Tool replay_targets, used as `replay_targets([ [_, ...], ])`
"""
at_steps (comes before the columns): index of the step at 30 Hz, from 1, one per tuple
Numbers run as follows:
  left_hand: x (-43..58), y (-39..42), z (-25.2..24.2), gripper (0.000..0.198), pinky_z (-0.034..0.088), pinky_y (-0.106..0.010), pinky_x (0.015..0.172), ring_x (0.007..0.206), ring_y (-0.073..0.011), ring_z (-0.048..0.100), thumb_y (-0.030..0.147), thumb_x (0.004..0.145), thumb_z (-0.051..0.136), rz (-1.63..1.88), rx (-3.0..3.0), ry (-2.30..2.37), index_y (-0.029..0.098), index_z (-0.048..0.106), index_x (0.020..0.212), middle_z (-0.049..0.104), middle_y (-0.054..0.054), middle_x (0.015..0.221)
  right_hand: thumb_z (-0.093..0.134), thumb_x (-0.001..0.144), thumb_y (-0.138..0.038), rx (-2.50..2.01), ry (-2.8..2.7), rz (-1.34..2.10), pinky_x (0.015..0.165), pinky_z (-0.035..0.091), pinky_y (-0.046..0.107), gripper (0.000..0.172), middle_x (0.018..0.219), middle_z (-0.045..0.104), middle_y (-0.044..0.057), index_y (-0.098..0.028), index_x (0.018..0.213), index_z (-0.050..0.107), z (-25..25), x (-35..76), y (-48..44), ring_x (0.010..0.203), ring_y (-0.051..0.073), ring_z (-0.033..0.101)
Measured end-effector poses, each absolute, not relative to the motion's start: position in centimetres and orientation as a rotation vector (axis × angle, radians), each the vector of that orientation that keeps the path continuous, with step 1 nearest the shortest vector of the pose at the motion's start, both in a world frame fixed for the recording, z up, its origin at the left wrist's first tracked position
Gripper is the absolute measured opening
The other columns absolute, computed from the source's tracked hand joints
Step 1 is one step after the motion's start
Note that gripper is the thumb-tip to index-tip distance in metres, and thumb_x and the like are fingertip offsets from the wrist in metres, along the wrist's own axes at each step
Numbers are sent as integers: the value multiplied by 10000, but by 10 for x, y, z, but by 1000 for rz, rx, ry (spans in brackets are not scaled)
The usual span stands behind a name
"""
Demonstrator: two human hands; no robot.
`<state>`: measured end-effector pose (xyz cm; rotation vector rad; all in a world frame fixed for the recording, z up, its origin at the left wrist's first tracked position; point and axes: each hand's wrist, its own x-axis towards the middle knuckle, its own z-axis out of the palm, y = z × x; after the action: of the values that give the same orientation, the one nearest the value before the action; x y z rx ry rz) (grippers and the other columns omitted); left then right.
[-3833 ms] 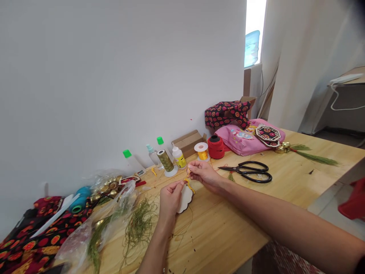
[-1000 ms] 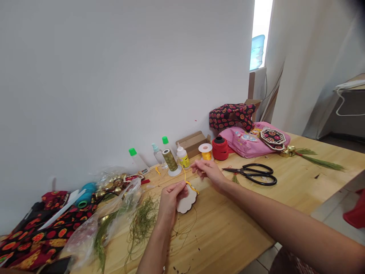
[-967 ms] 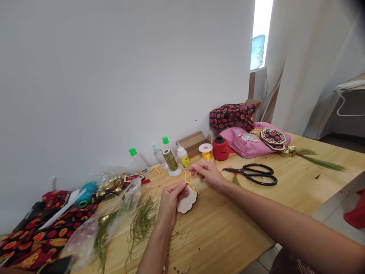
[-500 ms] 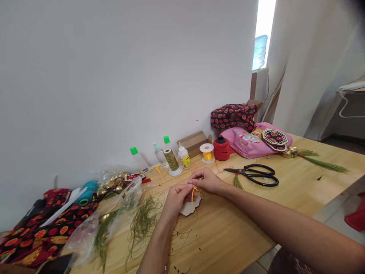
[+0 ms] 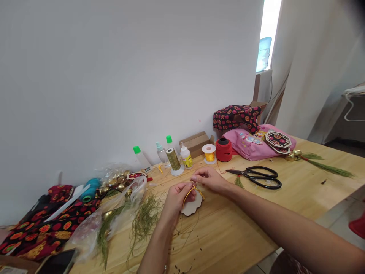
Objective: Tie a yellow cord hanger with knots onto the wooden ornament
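Left grip [image 5: 178, 196] is pinching the pale scalloped plaque [image 5: 191, 205] near its top edge, thumb over it, fingers partly covering it. Plaque is sitting just right of that grip, over the bench [image 5: 228, 232], scalloped edge facing toward me, corded end pointing away; long axis isn't reading clearly. Yellow cord [image 5: 186, 195] is looping over its face and along its right edge. Right grip [image 5: 212, 180] is bringing thumb and fingertips together just above the cord's top; can't tell if it's pinching cord.
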<state>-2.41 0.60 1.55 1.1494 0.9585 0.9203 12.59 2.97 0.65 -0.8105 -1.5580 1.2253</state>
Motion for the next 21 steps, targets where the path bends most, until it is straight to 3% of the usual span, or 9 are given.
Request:
replay_targets([
  [4,-27,7,15,203,390,-161,488,460,-60,482,286,635,622,942,1135,914,106,639,729,577,1,537,598,642,-303,-750,-1646,1252,514,314,200,200,617,519,-16,-153,771,629,7,130,28,557,83,421],
  [8,-32,6,16,239,423,-184,524,499,-83,527,293,652,609,930,1075,913,97,644,785,626,-46,595,650,583,-294,-709,-1747,1232,438,249,176,361,608,453,-45,-195,926,595,9,130,24,488,58,319],
  [12,-38,7,17,264,451,-215,526,593,-131,567,301,697,555,942,1003,863,92,647,829,655,-95,690,665,565,-304,-725,-1756,1136,418,240,171,369,615,457,-40,-209,918,620,4,125,24,473,51,295],
  [16,-43,8,17,250,469,-243,527,649,-168,575,280,696,544,966,937,834,79,660,790,659,-112,717,658,575,-315,-727,-1709,1241,437,290,174,340,566,512,-25,-178,885,649,1,120,28,480,58,359],
  [21,-46,7,18,253,461,-202,513,638,-138,557,259,673,593,961,983,897,92,652,854,651,-102,727,686,526,-313,-641,-1518,1437,555,408,235,355,649,620,4,-181,855,662,-6,111,30,547,100,504],
])
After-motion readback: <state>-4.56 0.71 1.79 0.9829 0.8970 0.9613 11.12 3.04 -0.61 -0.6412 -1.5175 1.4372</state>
